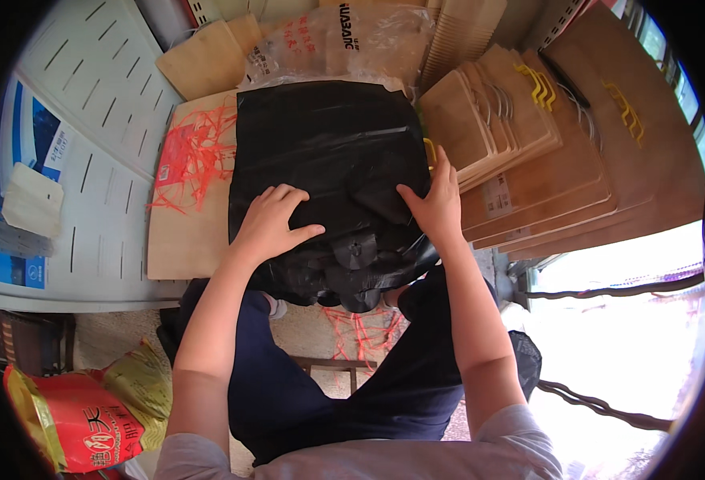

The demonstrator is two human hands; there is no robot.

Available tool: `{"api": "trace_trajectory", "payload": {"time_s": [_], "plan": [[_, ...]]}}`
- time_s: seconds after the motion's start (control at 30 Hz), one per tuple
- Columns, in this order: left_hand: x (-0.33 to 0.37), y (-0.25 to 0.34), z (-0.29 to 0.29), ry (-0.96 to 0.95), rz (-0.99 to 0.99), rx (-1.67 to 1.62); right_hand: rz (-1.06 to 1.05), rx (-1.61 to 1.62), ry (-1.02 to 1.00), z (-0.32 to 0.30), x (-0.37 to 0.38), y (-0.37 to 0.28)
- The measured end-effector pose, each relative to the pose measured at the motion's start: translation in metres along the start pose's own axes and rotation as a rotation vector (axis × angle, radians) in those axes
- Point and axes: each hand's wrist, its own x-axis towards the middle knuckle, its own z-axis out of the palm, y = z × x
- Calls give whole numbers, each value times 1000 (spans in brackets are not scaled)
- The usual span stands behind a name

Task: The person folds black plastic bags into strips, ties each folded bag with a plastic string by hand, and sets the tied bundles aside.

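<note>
A pile of black plastic bags [312, 132] lies in front of me, its near edge crumpled and hanging down over my knees. My left hand [271, 224] rests on the bags' left half, fingers slightly bent and thumb apart. At the right edge of the pile is my right hand [439, 204], its fingers stretched away from me and the thumb lying on the black plastic. Neither hand grips anything. Beneath the bags, a pale flat board or box [178, 254] shows at the left, with a tangle of pinkish-red plastic strips [208, 152] on it.
Brown cardboard bags [568, 172], some with yellow handles, stand stacked at the right. Clear plastic wrapping [312, 44] lies at the back. A slotted grey metal panel [120, 104] rises on the left. A red and yellow sack [80, 416] sits at the lower left. More red strips [364, 332] lie below.
</note>
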Motion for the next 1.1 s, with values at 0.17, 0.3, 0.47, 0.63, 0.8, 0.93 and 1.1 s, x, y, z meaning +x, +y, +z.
{"api": "trace_trajectory", "payload": {"time_s": [0.17,0.3,0.47,0.63,0.8,0.93,1.1], "plan": [[16,-13,3,-221,-176,-180,-445,-127,-235,8,-13,-3],[21,-28,-6,-424,-194,-431,-383,-236,-390,19,-15,-13],[-12,-48,-22,-319,-244,-698,-234,122,-251,8,5,-5],[-58,-63,-55,-225,-315,-1090,538,1229,-155,-38,9,20],[-79,-48,-68,-203,-199,-969,573,1143,-348,-69,-11,23],[-109,-41,-51,-144,-227,-824,428,927,-400,-78,-45,31],[-125,-32,-38,-86,-346,-894,149,859,-483,-79,-68,48]]}}
